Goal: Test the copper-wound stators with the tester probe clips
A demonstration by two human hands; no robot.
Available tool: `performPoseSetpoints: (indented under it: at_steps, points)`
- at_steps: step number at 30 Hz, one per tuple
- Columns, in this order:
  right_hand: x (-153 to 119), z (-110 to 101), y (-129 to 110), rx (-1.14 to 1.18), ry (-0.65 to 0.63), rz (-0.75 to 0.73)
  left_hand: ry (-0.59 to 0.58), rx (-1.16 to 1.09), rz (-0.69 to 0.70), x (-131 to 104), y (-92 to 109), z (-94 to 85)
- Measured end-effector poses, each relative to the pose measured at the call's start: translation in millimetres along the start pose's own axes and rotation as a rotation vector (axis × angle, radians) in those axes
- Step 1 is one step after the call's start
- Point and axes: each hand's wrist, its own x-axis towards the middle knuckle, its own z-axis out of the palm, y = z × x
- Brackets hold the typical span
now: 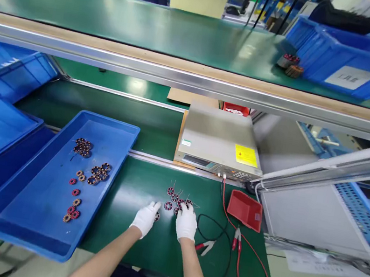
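My left hand (pixel 145 219), in a white glove, is low over the green bench mat with its fingers curled at a small wound motor stator (pixel 157 216), which shows at its fingertips. To its right, my gloved right hand (pixel 186 224) reaches into a loose group of stators, its bent fingers on a stator (pixel 177 211) at the near edge of the group. The fingertips partly cover that piece and its neighbours. Other stators (pixel 168 205) with dark rims and reddish windings lie flat between and beyond the hands, some with thin wire ends sticking out.
A large blue tray (pixel 37 194) at left holds several stators in clusters. A grey bench meter (pixel 222 130) stands behind the mat. Its red and black leads end in alligator clips (pixel 237 239) at right, near a red bin (pixel 246 209). A shelf (pixel 137 21) crosses above.
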Motion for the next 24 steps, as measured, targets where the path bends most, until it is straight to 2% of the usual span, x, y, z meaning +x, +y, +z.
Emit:
performPoseSetpoints:
  at_steps: [4,7,12,20,24]
  points:
    - [5,4,-4,0.008,-0.042,0.069,-0.011,0.176,0.248,26,18,-21.0]
    - [11,6,-6,0.029,-0.073,0.101,-0.058,0.273,0.315,46,28,-30.7]
    - [17,6,-5,0.076,-0.094,0.142,-0.115,0.348,0.270,56,41,-27.8]
    - [8,4,2,0.123,-0.060,0.162,-0.081,0.257,0.136,52,61,-21.7]
    - [7,2,8,0.130,-0.036,0.132,-0.057,0.193,0.107,53,65,-20.9]
